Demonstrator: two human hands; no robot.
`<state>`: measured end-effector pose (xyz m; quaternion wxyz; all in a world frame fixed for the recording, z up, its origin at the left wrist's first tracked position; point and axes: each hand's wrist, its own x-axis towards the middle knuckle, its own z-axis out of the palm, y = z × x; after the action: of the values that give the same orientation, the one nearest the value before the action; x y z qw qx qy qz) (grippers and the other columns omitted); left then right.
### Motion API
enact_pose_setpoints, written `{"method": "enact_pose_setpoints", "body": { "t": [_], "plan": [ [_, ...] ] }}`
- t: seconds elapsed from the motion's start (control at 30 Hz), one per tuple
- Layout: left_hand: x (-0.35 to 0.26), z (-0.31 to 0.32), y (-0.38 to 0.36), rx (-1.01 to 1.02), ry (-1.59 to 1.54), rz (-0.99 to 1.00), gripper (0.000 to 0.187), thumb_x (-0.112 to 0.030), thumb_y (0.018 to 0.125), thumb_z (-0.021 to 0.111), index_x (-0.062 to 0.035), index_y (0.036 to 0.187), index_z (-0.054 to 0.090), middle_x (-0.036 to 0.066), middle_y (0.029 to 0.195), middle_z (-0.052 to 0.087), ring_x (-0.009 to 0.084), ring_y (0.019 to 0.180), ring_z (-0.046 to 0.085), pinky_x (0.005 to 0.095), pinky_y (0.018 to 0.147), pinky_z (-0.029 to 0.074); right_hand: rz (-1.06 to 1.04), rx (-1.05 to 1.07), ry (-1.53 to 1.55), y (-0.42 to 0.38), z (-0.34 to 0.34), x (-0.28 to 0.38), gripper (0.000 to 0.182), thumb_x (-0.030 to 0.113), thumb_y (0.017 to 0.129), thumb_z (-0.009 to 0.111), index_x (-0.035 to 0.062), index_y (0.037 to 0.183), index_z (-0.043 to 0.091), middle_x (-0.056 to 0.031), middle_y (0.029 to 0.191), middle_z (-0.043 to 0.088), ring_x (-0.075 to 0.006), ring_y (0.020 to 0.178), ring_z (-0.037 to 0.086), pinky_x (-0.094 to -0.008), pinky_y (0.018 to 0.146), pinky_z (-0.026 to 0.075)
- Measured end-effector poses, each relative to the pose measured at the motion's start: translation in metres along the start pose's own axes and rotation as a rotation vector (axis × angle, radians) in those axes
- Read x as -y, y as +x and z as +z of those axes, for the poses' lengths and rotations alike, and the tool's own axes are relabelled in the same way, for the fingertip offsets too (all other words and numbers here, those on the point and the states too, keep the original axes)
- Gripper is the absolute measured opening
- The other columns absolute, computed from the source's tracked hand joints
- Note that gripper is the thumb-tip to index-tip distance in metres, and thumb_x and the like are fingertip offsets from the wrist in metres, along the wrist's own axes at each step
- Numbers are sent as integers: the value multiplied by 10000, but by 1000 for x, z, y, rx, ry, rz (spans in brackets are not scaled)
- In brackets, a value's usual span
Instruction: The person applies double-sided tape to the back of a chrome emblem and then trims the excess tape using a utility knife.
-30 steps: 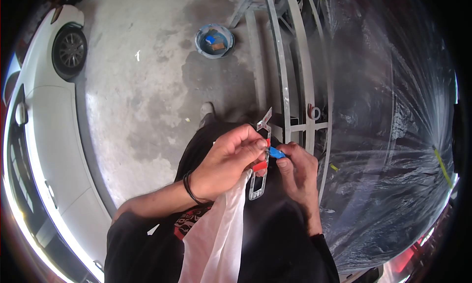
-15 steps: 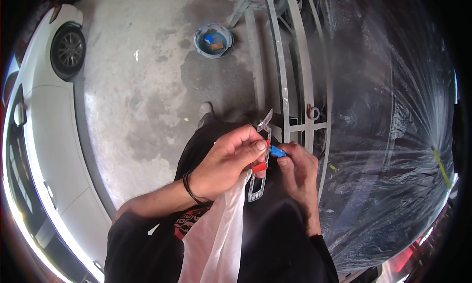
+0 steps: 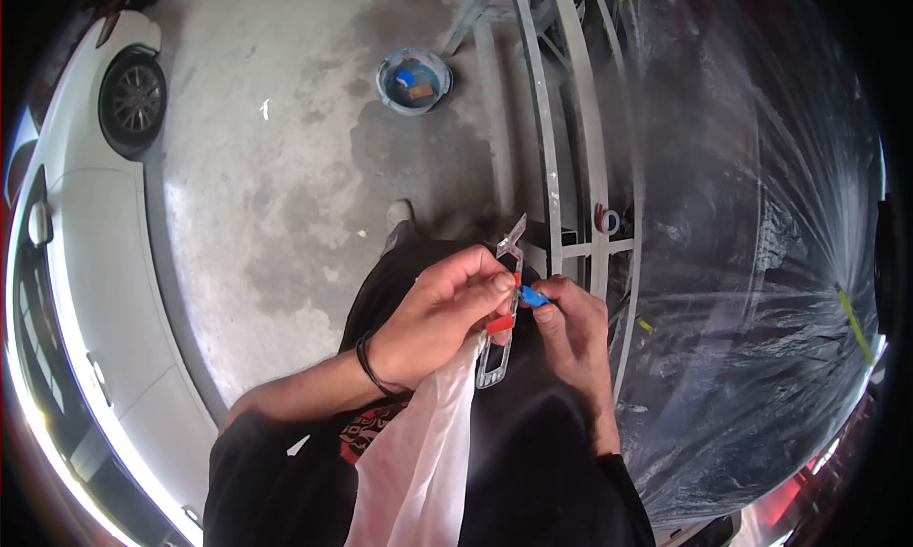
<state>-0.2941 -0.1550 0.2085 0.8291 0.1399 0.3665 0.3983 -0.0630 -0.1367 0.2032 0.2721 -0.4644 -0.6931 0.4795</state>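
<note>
My left hand (image 3: 445, 302) is closed on a narrow, pale grey openwork piece (image 3: 491, 377) with long slots, held upright in front of my body. Red strips (image 3: 499, 324) cross this piece by my fingers. A white cloth (image 3: 417, 461) hangs down from the same hand. My right hand (image 3: 578, 326) pinches a small blue piece (image 3: 534, 297), whose kind I cannot make out. Its left end meets the openwork piece beside my left fingertips. The contact point itself is partly hidden by my fingers.
On the stained concrete floor stands a bucket (image 3: 415, 81) with a blue and a brown block inside. A metal rack (image 3: 544, 109) runs along the right, with a tape roll (image 3: 609, 222) on it. Plastic sheeting (image 3: 742, 290) covers the far right. A white car (image 3: 105, 214) stands left.
My right hand has shifted very slightly left with the blue piece. The left hand keeps its grip, nearly still.
</note>
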Motion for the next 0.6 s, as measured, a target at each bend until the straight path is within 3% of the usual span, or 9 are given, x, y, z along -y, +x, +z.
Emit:
{"method": "enact_pose_setpoints", "body": {
  "t": [0.23,0.4,0.6],
  "plan": [
    [-3,1,1,4,90,44,211,-255,1206,590,-75,1099,612,5,923,630,109,815,669,260,734,525,30,28,-36,-2,-6,1,211,191,1110,720,-19,1120,735,-129,905,713,-243,778,682,-355,725,524],
    [-7,6,-4,-8,72,15,229,-261,1205,589,-71,1078,601,6,913,623,110,802,665,258,720,525,64,-126,-31,-13,-3,-22,204,186,1110,715,-17,1126,731,-135,923,720,-263,781,683,-367,735,528],
    [-2,5,0,10,4,1,219,-264,1206,588,-77,1093,598,1,908,609,110,811,664,253,696,525,-31,0,-7,-2,-5,-4,206,182,1092,744,-21,1122,730,-130,909,701,-276,782,683,-368,725,526]
  ]
}}
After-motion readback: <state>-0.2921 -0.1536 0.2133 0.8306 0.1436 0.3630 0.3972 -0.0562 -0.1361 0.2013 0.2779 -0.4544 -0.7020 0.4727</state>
